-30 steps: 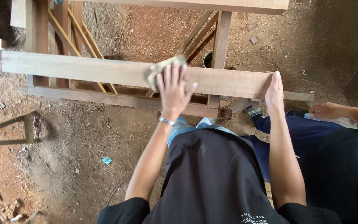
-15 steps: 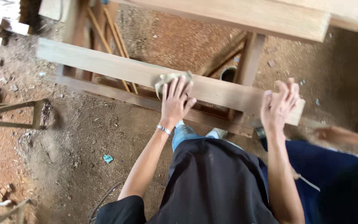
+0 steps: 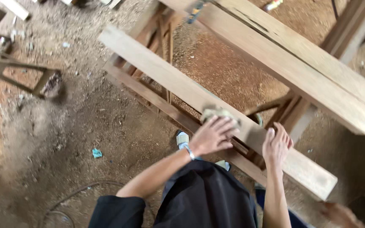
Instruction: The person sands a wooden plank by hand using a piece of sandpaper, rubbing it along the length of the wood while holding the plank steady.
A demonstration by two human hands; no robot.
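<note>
Under the left hand [image 3: 211,136] lies a folded piece of sandpaper [image 3: 216,113], pressed flat with fingers spread on a long wooden plank [image 3: 165,80]; just beside it the right hand [image 3: 276,145] rests open, palm down, on the same plank; beyond both hands runs a thicker timber beam [image 3: 300,63]; below them, dusty ground [image 3: 85,139]

Bare dirt floor [image 3: 106,126] strewn with sawdust (reddish-brown), a wooden frame [image 3: 17,71] lying at left.
</note>
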